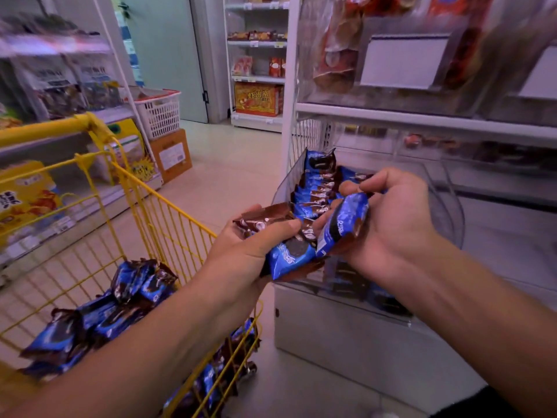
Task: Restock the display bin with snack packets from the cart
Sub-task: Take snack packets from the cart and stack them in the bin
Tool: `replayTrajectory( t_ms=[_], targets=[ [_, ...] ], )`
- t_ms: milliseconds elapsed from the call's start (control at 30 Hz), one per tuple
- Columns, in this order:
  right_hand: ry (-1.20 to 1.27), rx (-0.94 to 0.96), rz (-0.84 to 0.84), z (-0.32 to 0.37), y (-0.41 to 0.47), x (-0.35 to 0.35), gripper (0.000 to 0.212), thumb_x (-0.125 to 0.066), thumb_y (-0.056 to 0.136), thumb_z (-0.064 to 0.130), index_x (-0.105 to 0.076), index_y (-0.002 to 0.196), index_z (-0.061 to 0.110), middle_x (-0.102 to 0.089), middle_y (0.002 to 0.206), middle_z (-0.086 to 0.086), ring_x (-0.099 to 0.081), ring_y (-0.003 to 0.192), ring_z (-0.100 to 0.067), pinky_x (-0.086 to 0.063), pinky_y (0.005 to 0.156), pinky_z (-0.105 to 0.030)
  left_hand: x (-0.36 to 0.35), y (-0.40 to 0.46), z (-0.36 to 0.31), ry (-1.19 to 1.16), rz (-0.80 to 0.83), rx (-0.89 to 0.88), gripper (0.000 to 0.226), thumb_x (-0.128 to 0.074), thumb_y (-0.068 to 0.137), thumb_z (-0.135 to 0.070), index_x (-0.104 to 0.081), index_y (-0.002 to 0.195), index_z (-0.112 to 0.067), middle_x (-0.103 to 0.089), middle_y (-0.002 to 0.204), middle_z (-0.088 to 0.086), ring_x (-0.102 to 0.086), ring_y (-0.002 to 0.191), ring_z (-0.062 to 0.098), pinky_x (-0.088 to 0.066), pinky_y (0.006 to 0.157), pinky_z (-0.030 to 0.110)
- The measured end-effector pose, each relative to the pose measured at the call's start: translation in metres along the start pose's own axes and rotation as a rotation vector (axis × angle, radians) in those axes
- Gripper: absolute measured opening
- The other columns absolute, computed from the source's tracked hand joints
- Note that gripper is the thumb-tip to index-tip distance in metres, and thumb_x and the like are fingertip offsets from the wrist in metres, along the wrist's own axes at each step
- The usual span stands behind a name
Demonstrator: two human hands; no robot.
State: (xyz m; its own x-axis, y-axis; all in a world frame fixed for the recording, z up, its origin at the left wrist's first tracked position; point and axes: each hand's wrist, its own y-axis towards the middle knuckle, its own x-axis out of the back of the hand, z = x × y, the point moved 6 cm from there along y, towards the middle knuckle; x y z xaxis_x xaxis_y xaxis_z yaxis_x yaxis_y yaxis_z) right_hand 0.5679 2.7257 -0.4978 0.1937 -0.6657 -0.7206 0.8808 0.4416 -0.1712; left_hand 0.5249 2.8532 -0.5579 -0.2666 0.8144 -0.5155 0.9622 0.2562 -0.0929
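Observation:
Blue-and-brown snack packets fill a clear plastic display bin [283,188] on the white shelf unit at centre right, standing in a row [316,188]. My left hand [241,251] grips a bundle of several packets [289,257] just in front of the bin. My right hand [398,224] pinches one blue packet [343,224] upright beside that bundle, over the bin's front. More of the same packets [99,315] lie heaped in the yellow wire cart [168,218] at lower left.
White shelves with clear bins of other snacks [337,55] rise above and to the right. A cardboard box [171,155] with a white basket [159,111] on it stands across the aisle. Shelving with yellow boxes [24,194] lines the left side.

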Motion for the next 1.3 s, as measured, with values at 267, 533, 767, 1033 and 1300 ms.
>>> replayTrajectory(
  t_ms=[267,533,767,1033,1300],
  targets=[
    [-0.23,0.057,0.145,-0.004,-0.005,-0.016,0.037,-0.03,0.051,-0.001,-0.02,0.081,0.019,-0.014,0.084,-0.01,-0.024,0.072,-0.034,-0.034,0.07,-0.038,-0.006,-0.015,0.011,0.019,-0.002,0.243,0.048,-0.077,0.057,-0.046,-0.077,0.089,-0.011,-0.077,0.088,0.012,-0.073,0.064,0.02,-0.057,0.054,0.029],
    [-0.379,0.024,0.242,-0.003,0.019,0.001,0.053,-0.065,0.06,-0.011,-0.059,0.108,0.011,-0.068,0.094,-0.015,-0.069,0.081,-0.026,-0.057,0.08,-0.034,-0.012,-0.031,-0.009,-0.227,0.256,0.442,0.062,-0.055,0.086,-0.044,-0.066,0.118,0.007,-0.066,0.121,0.028,-0.067,0.106,0.043,-0.055,0.085,0.06],
    [-0.569,0.066,0.346,0.008,0.022,0.009,0.064,-0.083,0.056,0.004,-0.065,0.117,0.012,-0.075,0.108,-0.015,-0.074,0.095,-0.025,-0.06,0.075,-0.03,0.003,-0.032,-0.028,-0.15,0.337,0.313,0.037,-0.058,0.082,0.002,-0.059,0.118,0.01,-0.065,0.121,0.03,-0.066,0.111,0.042,-0.06,0.077,0.046],
    [-0.229,-0.135,0.211,-0.002,0.025,0.012,0.054,-0.066,0.071,0.0,-0.063,0.125,0.005,-0.073,0.111,-0.016,-0.075,0.09,-0.03,-0.062,0.067,-0.036,0.02,-0.019,-0.028,-0.095,0.106,0.178,0.048,-0.072,0.075,-0.005,-0.054,0.119,-0.01,-0.072,0.109,0.023,-0.071,0.1,0.037,-0.061,0.068,0.036],
    [-0.689,-0.03,0.109,-0.022,0.022,0.022,0.058,-0.085,0.058,0.04,-0.073,0.105,0.008,-0.078,0.094,-0.01,-0.073,0.073,-0.017,-0.057,0.06,-0.025,0.008,-0.018,-0.018,-0.097,0.182,0.264,0.046,-0.056,0.084,-0.026,-0.057,0.126,-0.007,-0.071,0.114,0.022,-0.07,0.104,0.034,-0.058,0.083,0.051]
  ],
)
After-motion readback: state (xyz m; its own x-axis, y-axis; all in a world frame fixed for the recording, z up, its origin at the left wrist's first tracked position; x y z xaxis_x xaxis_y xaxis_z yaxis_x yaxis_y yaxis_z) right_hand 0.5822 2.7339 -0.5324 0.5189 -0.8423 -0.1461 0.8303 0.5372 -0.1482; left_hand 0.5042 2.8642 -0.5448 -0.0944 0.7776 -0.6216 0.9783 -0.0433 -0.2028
